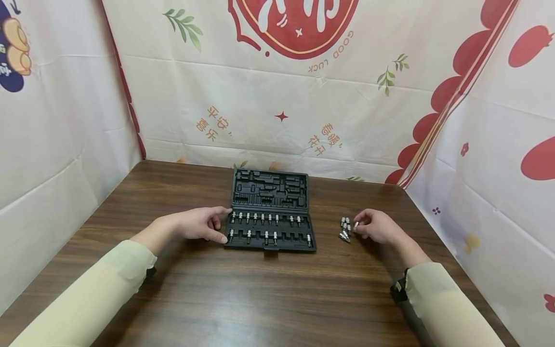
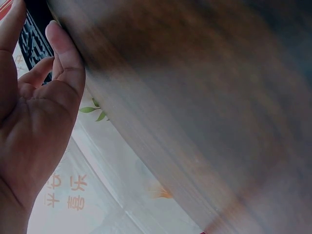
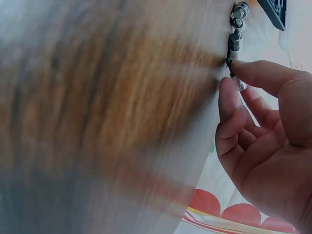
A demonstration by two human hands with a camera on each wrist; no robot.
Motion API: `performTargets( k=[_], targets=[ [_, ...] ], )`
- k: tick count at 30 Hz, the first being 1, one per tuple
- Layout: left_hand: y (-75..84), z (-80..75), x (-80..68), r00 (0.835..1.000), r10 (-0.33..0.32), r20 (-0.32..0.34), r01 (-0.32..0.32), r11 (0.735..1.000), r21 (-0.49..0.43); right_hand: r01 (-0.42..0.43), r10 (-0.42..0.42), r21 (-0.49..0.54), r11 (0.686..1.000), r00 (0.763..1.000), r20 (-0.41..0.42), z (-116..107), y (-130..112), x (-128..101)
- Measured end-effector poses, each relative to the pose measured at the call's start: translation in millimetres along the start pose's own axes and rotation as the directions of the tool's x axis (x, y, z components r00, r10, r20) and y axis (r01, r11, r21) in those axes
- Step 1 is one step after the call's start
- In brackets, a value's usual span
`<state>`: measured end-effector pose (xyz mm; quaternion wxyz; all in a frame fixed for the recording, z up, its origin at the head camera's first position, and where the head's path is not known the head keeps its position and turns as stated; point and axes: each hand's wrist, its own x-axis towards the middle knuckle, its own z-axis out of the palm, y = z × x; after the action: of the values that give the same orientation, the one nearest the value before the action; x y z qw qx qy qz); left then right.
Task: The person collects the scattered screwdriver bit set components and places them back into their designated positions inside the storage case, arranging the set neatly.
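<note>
Right hand (image 1: 376, 227) pinches one bit socket (image 1: 356, 225) at the loose pile (image 1: 345, 228) on the counter (image 1: 260, 289), right of the open tool case (image 1: 270, 214). Left hand (image 1: 200, 223), fingers relaxed, steadies the case's left edge. Best lifted straight, shank kept upright for an empty slot.

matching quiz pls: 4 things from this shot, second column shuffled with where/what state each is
1. left hand
2. right hand
3. tool case
4. loose bits

A. lies open in the middle of the table
B. in a small heap on the table, right of the case
C. rests against the case's left edge
D. pinches one bit at the heap

Pairs: 1-C, 2-D, 3-A, 4-B
</note>
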<state>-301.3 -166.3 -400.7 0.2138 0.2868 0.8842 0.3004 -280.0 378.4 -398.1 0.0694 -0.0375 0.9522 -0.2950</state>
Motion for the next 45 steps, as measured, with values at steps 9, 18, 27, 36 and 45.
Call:
performTargets(
  k=[9, 18, 27, 36, 45],
  targets=[
    [1.0, -0.4, -0.8, 1.0, -0.003, 0.0, 0.003, 1.0, -0.004, -0.015, 0.016, 0.03, 0.999, 1.0, -0.025, -2, 6, 0],
    [0.3, -0.4, -0.8, 1.0, -0.002, -0.003, 0.002, 1.0, 0.006, 0.035, -0.036, -0.009, 0.999, 0.995, -0.097, -6, 2, -1],
    [0.2, 0.2, -0.2, 1.0, -0.003, 0.0, 0.003, 1.0, -0.005, 0.051, -0.038, 0.102, 0.993, 0.991, -0.127, -3, -6, -1],
    [0.6, 1.1, -0.5, 1.0, -0.001, -0.001, 0.001, 1.0, -0.021, 0.113, -0.091, 0.09, 0.989, 0.97, -0.225, 2, -17, 0],
    [1.0, 0.7, -0.6, 1.0, 0.0, -0.002, 0.0, 1.0, -0.021, 0.184, -0.156, 0.09, 0.979, 0.954, -0.255, 4, -30, 2]
  ],
)
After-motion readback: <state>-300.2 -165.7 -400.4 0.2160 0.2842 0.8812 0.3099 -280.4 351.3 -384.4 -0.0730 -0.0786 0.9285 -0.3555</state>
